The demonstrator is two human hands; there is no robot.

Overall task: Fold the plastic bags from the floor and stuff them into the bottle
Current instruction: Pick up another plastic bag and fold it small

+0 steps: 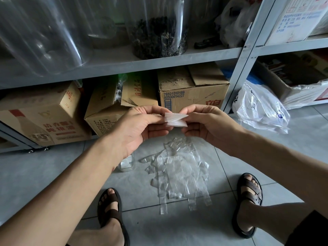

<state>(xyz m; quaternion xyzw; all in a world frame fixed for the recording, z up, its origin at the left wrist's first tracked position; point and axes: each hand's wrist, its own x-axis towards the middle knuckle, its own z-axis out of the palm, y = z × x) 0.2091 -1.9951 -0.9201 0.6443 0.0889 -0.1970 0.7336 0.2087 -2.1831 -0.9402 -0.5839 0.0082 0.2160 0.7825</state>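
A small folded clear plastic bag point(175, 119), pressed into a flat triangular packet, is held between both hands above the floor. My left hand point(140, 126) pinches its left edge with thumb and fingers. My right hand point(207, 121) pinches its right side. Below them, several loose clear plastic bags point(181, 171) lie spread on the grey tiles. A clear plastic bottle point(126, 163) lies on the floor to the left of the pile, mostly hidden behind my left forearm.
A metal shelf unit point(236, 75) stands right ahead, with cardboard boxes point(191, 89) on its bottom level and big clear jars point(159, 32) above. A crumpled white plastic bag point(260, 109) lies at the right. My sandalled feet point(111, 206) flank the pile.
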